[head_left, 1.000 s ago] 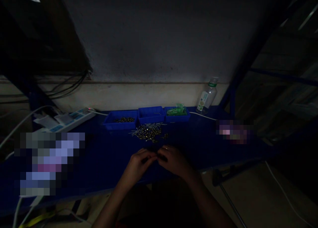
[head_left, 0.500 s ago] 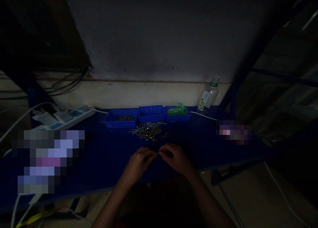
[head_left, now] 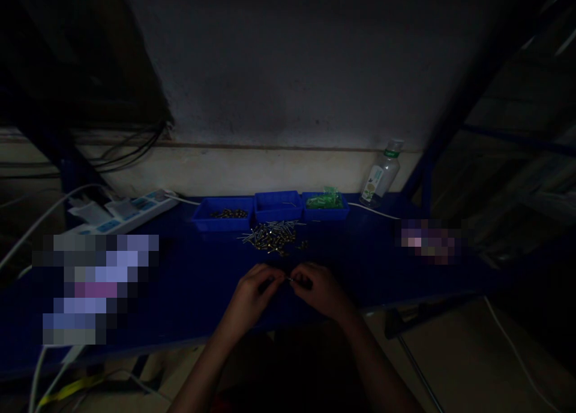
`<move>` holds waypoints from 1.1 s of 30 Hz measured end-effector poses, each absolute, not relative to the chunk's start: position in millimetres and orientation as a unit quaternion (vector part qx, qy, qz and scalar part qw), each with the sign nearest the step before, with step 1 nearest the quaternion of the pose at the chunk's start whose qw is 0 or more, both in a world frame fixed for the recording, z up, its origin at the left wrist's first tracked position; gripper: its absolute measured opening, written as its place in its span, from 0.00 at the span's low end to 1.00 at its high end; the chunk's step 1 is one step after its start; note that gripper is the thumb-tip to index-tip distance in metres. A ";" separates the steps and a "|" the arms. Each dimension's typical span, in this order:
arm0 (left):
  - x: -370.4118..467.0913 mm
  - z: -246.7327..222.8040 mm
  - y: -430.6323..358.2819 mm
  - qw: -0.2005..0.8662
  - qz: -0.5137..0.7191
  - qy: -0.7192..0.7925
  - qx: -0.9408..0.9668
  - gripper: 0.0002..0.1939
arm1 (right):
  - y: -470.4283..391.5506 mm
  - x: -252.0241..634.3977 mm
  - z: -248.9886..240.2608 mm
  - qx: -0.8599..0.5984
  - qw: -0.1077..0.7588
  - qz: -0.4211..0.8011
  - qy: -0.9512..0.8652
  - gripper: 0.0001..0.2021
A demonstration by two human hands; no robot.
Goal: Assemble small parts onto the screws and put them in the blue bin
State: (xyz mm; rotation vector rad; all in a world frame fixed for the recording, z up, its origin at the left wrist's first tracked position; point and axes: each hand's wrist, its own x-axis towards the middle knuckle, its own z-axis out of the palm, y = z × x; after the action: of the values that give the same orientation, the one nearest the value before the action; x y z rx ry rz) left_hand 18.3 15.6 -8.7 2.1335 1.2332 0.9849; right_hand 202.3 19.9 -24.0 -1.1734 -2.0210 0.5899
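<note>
My left hand and my right hand meet over the front of the blue table, fingertips closed in a pinch. Between them is a thin metal pin, short and dark in this light; both hands grip it, and its ends are hidden by the fingers. Just beyond lies a loose pile of metal pins, many with brass-coloured ends. A few small brass-coloured pieces lie at the pile's right side.
Along the back stand a blue tray with brass-coloured pieces, a middle tray with a thin pin, and one holding green plastic. A clear bottle leans at right. A power strip and blurred items occupy the left.
The view has shifted slightly, so the table's things appear a little farther right. My hands stay together on the pin; my right fingers look slightly more curled.
</note>
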 end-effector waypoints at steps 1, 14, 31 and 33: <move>18.2 -9.7 16.4 0.237 0.362 0.463 0.774 0.08 | 19.7 203.2 -23.1 -0.453 0.368 0.237 -0.777 0.03; -24.2 21.5 69.5 0.071 0.363 0.616 0.695 0.15 | 45.8 199.8 -27.6 -0.557 0.325 0.209 -0.735 0.09; 20.7 -13.0 34.9 0.207 0.339 0.556 0.730 0.18 | 44.3 185.2 -26.4 -0.547 0.231 0.078 -0.801 0.08; 20.3 -12.5 33.2 0.224 0.329 0.537 0.744 0.17 | 39.4 186.0 -26.2 -0.509 0.241 0.086 -0.822 0.08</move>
State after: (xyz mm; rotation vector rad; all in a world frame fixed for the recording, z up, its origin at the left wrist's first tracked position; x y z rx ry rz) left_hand 20.3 33.2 -12.5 2.0534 1.4825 0.9081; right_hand 186.0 39.4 -26.2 -1.3923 -2.2481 0.2344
